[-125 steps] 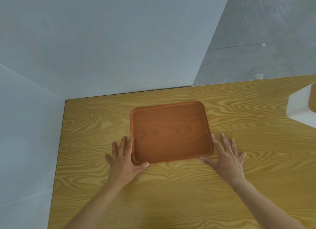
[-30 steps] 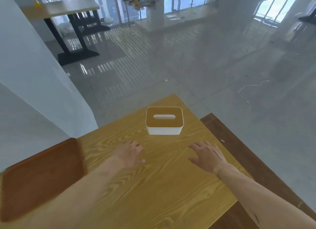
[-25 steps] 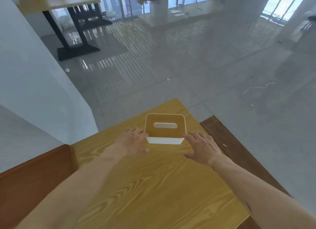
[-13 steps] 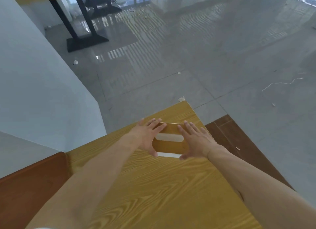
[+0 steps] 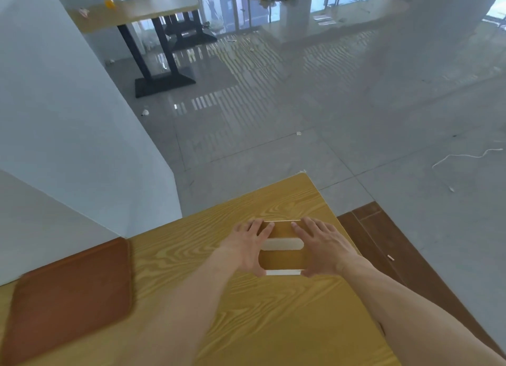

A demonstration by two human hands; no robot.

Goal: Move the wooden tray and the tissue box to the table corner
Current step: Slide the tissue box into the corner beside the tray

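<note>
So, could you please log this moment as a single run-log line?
left hand: clasping tissue box left side | right hand: clasping right side | wooden tray: by wall, untouched | table

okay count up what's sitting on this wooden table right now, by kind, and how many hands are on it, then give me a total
Wooden tray: 1
Tissue box: 1
Hands: 2, left hand and right hand, one on each side of the box
Total: 2 objects on the table, 2 hands, 4 in all

White tissue box [image 5: 282, 257], wooden slotted lid, upright mid-table; brown wooden tray [image 5: 71, 294] flat, far left.
</note>
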